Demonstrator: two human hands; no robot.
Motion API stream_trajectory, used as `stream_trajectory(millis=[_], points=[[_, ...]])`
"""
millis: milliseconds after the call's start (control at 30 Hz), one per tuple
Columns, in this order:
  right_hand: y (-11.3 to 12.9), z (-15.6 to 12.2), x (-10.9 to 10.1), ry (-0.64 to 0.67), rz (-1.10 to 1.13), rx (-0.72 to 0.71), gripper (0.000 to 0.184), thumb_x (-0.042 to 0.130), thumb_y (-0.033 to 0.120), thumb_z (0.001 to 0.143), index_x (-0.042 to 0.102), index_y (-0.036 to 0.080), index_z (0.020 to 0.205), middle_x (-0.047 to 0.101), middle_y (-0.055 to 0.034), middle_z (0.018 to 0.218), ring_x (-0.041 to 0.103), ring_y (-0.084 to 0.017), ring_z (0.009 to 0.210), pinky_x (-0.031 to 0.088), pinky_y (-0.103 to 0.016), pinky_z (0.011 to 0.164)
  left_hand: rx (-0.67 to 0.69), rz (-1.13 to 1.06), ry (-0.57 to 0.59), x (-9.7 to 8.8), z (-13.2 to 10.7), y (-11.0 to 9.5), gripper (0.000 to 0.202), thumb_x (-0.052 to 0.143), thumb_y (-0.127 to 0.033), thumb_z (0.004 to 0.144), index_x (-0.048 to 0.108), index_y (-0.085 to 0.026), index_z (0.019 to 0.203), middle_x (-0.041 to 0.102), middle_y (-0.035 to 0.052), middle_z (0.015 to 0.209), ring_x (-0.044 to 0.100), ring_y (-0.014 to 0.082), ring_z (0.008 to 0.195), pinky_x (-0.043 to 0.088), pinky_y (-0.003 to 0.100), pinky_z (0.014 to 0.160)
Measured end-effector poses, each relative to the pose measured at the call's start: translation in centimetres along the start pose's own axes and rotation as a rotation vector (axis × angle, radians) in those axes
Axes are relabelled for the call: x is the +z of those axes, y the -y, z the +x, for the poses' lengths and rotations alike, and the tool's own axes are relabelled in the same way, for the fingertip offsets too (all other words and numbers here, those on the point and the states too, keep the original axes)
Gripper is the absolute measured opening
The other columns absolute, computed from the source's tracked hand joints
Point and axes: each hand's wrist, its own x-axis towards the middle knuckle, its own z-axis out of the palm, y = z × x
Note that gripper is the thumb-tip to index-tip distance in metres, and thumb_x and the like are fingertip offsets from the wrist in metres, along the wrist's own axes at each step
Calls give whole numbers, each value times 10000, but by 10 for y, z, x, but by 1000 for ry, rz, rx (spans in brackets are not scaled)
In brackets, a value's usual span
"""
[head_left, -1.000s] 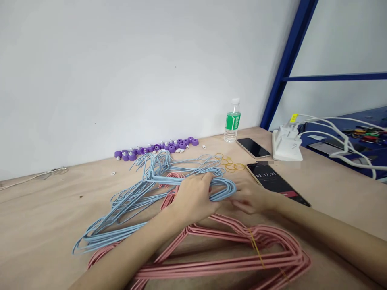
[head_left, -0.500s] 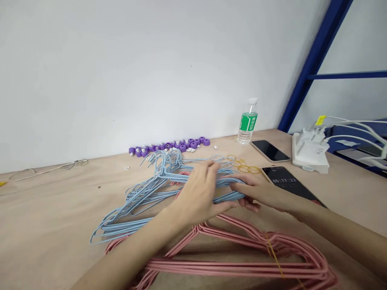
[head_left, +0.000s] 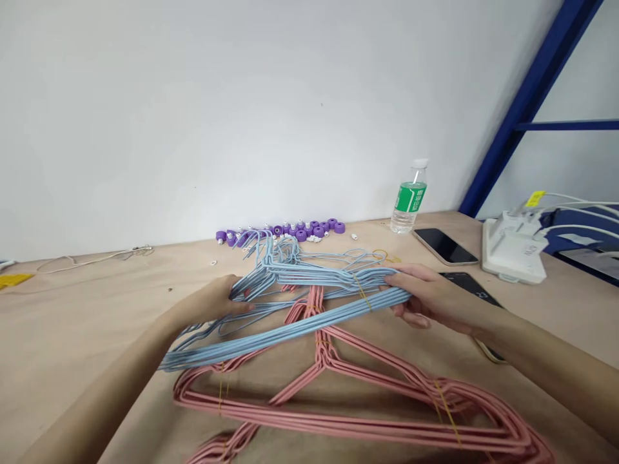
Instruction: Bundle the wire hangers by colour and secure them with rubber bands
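A bundle of light-blue wire hangers [head_left: 290, 325] lies across the middle, its hooks pointing to the back. My right hand [head_left: 420, 293] is closed around the bundle's right end. Just inside that grip a thin yellow rubber band [head_left: 363, 293] circles the wires. On the other side my left hand [head_left: 217, 301] grips the left shoulder of the blue hangers, fingers partly hidden behind the wires. Pink hangers [head_left: 367, 422] lie nearer to me, bound with rubber bands, their hooks partly beneath the blue ones.
Purple caps [head_left: 300, 235] with small white pieces lie along the wall. A water bottle [head_left: 410, 196], a phone [head_left: 445, 246] and a second phone [head_left: 471, 290] are at right, near a white power strip [head_left: 513, 248] with cables. A thin cord [head_left: 97, 261] lies at left.
My left hand has moved from beside my right hand to the left shoulder of the blue hangers. A rubber band now shows clearly around their right end. The view has shifted slightly.
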Motion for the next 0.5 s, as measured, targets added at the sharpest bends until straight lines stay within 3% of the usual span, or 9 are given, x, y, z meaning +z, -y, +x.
stream_trajectory(millis=[133, 267, 367, 433, 500], points=[[-3, 1, -4, 11, -24, -93, 277, 547, 421, 682, 482, 181, 803, 493, 55, 513, 393, -58, 343, 259, -205, 309, -9, -111, 23, -6, 1, -2, 212, 586, -385, 593, 476, -204, 577, 467, -50, 472, 457, 143, 478, 331, 224, 476], [2, 11, -15, 6, 44, -206, 285, 536, 455, 722, 438, 192, 673, 469, 57, 473, 361, -46, 323, 255, -196, 303, -87, -245, -4, -15, -3, -12, 330, 595, -378, 669, 404, -195, 472, 367, -54, 382, 344, 85, 354, 269, 192, 379], [15, 19, -24, -80, 228, -300, 309, 555, 492, 721, 447, 203, 714, 500, 50, 527, 434, -57, 388, 309, -174, 327, -254, -673, 39, -25, -8, -28, 460, 618, -223, 700, 288, -184, 382, 232, -84, 349, 204, 20, 306, 185, 136, 313], [24, 22, -25, -86, 313, -307, 341, 596, 479, 701, 467, 221, 883, 588, 4, 732, 576, -103, 603, 444, -195, 450, -376, -1036, -43, -28, -11, -42, 462, 572, -94, 722, 274, -177, 379, 189, -99, 339, 155, 1, 278, 135, 114, 274], [30, 21, -16, 13, 319, -254, 486, 634, 464, 678, 424, 227, 1046, 588, -63, 983, 602, -160, 860, 515, -269, 647, -407, -1289, -171, -26, -14, -57, 421, 490, -9, 750, 301, -169, 409, 197, -104, 328, 156, -3, 253, 140, 98, 252]])
